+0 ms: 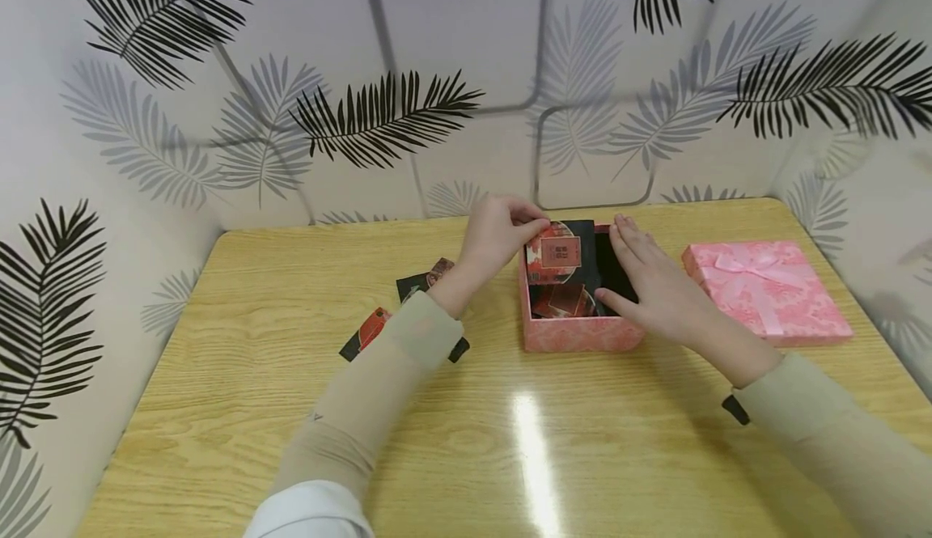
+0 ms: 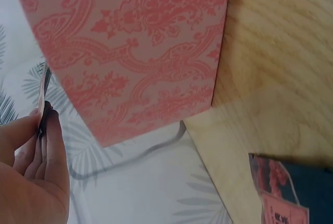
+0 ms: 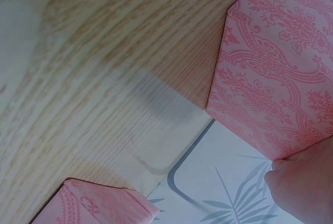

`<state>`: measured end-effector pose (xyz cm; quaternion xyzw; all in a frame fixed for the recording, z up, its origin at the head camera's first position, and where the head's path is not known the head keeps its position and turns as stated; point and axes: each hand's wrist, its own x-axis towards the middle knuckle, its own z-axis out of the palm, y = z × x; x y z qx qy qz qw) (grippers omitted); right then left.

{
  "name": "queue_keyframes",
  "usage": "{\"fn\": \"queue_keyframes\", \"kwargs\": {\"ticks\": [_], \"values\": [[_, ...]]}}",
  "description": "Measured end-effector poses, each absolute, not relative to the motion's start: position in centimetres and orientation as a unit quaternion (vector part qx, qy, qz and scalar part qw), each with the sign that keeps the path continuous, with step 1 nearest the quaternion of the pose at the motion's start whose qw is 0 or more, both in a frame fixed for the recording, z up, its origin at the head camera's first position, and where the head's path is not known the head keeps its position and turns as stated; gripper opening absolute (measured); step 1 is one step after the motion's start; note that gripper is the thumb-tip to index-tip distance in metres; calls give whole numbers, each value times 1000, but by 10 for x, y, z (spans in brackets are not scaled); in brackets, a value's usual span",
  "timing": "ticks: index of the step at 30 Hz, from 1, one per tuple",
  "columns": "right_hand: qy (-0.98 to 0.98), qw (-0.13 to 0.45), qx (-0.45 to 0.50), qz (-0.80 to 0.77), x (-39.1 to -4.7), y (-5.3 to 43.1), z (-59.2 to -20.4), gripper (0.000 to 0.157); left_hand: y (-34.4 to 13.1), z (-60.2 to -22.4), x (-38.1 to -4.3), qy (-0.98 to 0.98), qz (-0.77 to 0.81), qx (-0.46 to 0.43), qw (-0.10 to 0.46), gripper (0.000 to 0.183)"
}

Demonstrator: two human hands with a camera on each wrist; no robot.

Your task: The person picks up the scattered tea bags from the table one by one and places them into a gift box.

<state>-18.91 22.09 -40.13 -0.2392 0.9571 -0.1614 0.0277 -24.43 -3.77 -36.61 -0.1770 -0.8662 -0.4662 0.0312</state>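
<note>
My left hand [image 1: 498, 235] pinches the upper left corner of a flat black-and-red packet [image 1: 561, 252] over the left part of an open pink box [image 1: 582, 336]. From the left wrist view, that packet [image 2: 43, 96] shows edge-on between thumb and fingers, above the box's patterned side [image 2: 140, 63]. Another dark red packet [image 1: 566, 302] lies inside the box, partly covered. Across the right side of the box lies my right hand [image 1: 658, 287], its fingers straight along the far right rim and its thumb over the opening. The right wrist view catches part of this hand [image 3: 304, 182] at the rim.
A pink lid [image 1: 772, 287] with a bow lies on the wooden table [image 1: 582, 441] to the box's right. Left of the box are several dark packets, one with a red part [image 1: 370, 332], partly behind my left forearm. A leaf-patterned wall covering [image 1: 451, 150] stands behind the table.
</note>
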Motion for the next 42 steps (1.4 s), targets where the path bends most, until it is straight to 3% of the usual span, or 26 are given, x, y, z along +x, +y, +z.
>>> {"fn": "queue_keyframes", "kwargs": {"ticks": [19, 32, 42], "values": [[958, 33, -236, -156, -189, 220, -399, 94, -19, -377, -236, -908, -367, -205, -11, 13], [958, 36, -237, -158, -187, 219, -395, 94, -15, -376, -234, -935, -271, -230, -3, 12], [957, 35, -239, -160, -188, 220, -397, 94, -18, -378, -235, -928, -296, -226, -27, 19]]}}
